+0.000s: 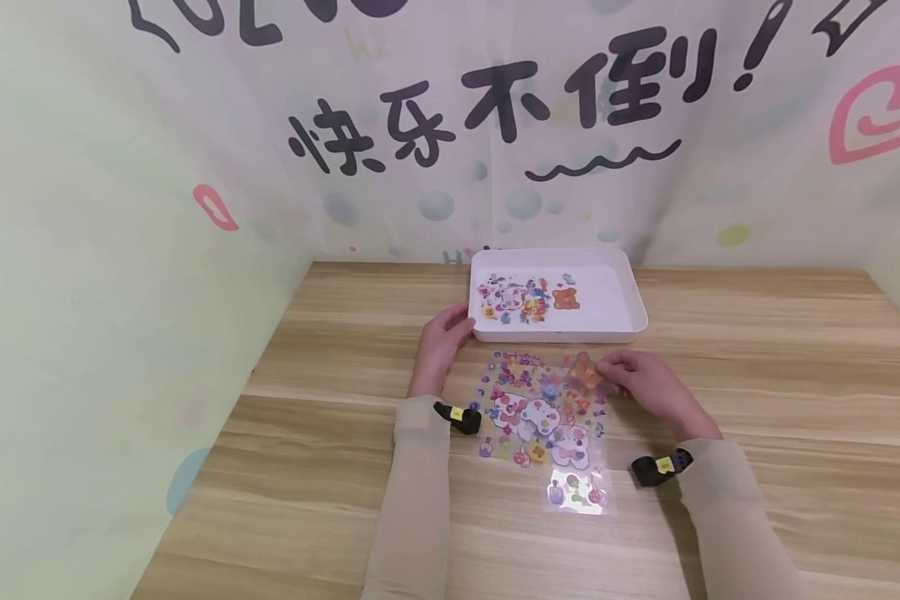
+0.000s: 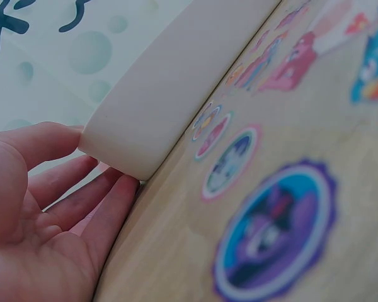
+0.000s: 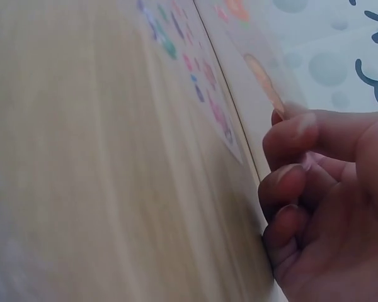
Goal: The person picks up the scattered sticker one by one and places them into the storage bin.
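Note:
My left hand (image 1: 442, 343) holds the white tray (image 1: 555, 337) at its near left corner. In the left wrist view the thumb and fingers (image 2: 110, 211) meet the corner of the tray wall (image 2: 170, 82). My right hand (image 1: 648, 379) pinches an orange-brown bear sticker (image 1: 586, 372) between thumb and forefinger, raised above a clear sticker sheet. That sticker (image 3: 264, 80) shows nearly edge-on in the right wrist view, with the other fingers curled. The transparent sticker sheet (image 1: 540, 416), printed with animals and small figures, lies on the table before the tray.
Inside the tray are many small stickers (image 1: 510, 298) on the left and another brown bear sticker (image 1: 566, 298) near the middle. A smaller clear piece (image 1: 576, 490) reflects light by the sheet's near edge. The wooden table (image 1: 307, 467) meets a printed cloth wall (image 1: 390, 208) behind.

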The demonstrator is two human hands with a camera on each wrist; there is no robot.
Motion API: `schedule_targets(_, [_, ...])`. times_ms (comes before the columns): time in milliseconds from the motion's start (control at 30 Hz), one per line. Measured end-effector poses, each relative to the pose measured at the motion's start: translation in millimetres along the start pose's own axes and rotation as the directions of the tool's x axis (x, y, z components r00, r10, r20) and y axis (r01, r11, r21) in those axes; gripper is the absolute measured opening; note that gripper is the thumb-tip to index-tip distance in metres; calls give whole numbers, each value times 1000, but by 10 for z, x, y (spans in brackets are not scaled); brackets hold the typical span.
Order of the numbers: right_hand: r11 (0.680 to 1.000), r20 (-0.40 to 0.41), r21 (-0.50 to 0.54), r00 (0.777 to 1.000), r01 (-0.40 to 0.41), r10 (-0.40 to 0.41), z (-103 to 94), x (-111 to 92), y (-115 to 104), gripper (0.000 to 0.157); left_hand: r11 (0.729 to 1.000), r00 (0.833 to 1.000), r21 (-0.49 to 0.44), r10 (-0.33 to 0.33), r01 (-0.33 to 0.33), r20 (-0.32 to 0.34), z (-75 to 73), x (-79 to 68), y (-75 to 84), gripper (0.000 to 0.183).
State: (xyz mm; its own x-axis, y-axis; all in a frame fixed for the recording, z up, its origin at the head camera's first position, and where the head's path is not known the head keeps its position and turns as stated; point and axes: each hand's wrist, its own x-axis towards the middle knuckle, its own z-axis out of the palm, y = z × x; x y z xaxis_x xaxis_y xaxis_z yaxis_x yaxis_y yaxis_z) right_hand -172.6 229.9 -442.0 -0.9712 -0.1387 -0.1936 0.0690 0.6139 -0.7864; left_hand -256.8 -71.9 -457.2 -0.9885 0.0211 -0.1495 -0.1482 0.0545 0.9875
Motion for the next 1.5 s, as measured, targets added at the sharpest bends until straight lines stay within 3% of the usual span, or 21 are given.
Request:
schedule_targets(767, [981, -6, 180, 997, -74, 77, -54, -16, 50, 46, 1000, 1000, 5, 0, 0, 3, 3, -2, 10, 39])
schedule_targets(1500, [978, -14, 201, 998, -65, 69, -71, -23, 56, 46, 1000, 1000, -2, 0, 0, 4, -8, -9, 13, 39])
